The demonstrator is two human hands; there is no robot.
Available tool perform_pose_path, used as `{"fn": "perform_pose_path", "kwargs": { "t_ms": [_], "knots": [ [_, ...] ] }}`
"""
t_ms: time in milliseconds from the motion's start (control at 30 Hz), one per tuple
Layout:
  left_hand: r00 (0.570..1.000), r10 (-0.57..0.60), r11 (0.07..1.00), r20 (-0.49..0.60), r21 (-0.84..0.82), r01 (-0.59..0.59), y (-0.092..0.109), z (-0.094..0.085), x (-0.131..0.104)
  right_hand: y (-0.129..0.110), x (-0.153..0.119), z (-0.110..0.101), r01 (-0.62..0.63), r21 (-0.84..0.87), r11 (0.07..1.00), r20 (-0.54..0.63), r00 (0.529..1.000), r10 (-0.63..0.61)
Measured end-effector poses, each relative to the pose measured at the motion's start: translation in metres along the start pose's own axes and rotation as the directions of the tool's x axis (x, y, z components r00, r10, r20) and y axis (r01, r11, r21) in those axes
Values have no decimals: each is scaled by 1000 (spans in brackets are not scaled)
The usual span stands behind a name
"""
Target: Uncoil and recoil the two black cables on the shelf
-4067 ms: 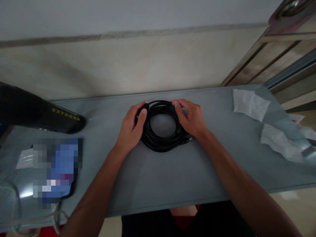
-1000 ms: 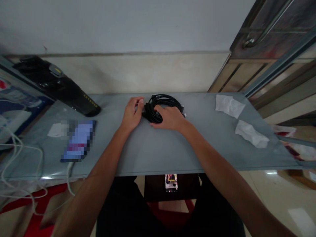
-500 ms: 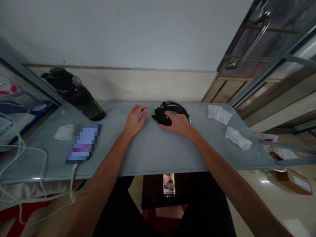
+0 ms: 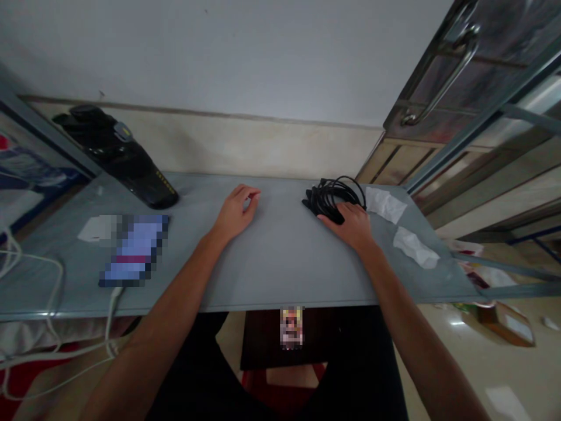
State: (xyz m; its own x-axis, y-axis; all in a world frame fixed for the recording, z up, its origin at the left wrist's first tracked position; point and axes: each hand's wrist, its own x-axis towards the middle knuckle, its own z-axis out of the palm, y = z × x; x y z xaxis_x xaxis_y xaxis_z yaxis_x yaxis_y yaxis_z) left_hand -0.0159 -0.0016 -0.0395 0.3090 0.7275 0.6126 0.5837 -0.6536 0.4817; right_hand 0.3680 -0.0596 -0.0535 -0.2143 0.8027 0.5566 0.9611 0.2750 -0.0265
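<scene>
A coiled black cable (image 4: 326, 199) lies toward the back right of the grey table (image 4: 280, 263). My right hand (image 4: 350, 225) is on the coil's near right side, its thumb and fingers gripping the loops. Left of the coil, my left hand (image 4: 239, 210) rests on the tabletop with its fingers curled and a gap between thumb and fingertips; nothing shows in it. Two crumpled white tissues lie right of the coil, one (image 4: 385, 204) close beside it and the other (image 4: 415, 247) nearer the front.
At the left a black bottle (image 4: 127, 161) leans or stands near the wall. In front of it are a phone (image 4: 138, 248) with a white cable and a white tissue (image 4: 99, 228). Metal posts frame the table's ends. Below the front edge is a dark stool (image 4: 263, 345).
My right hand and the coiled cable have moved right across the table, close to the tissues. My left hand has stayed in nearly the same place. The view has shifted slightly.
</scene>
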Motion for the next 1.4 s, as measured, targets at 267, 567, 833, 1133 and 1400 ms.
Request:
{"fn": "perform_pose_path", "kwargs": {
  "t_ms": [267, 567, 833, 1133, 1400],
  "knots": [
    [999, -27, 999, 41, 34, 26, 3, -1, 1, 5, 4, -4, -93, 163, 982, 34, 996, 88],
    [994, -59, 996, 92, 74, 52, 1, -1, 4, 10, 9, -10, -178, 274, 945, 70, 984, 165],
    [995, -56, 994, 88, 103, 47, -4, 1, 3, 13, 9, -7, -234, 255, 938, 70, 972, 223],
    [997, -60, 993, 49, 104, 54, -6, 4, 2, 12, 7, -5, -306, 259, 916, 71, 952, 298],
    [999, -50, 994, 5, 99, 49, -3, 2, -2, 2, 15, -21, -343, 415, 843, 38, 932, 361]
  ]
}}
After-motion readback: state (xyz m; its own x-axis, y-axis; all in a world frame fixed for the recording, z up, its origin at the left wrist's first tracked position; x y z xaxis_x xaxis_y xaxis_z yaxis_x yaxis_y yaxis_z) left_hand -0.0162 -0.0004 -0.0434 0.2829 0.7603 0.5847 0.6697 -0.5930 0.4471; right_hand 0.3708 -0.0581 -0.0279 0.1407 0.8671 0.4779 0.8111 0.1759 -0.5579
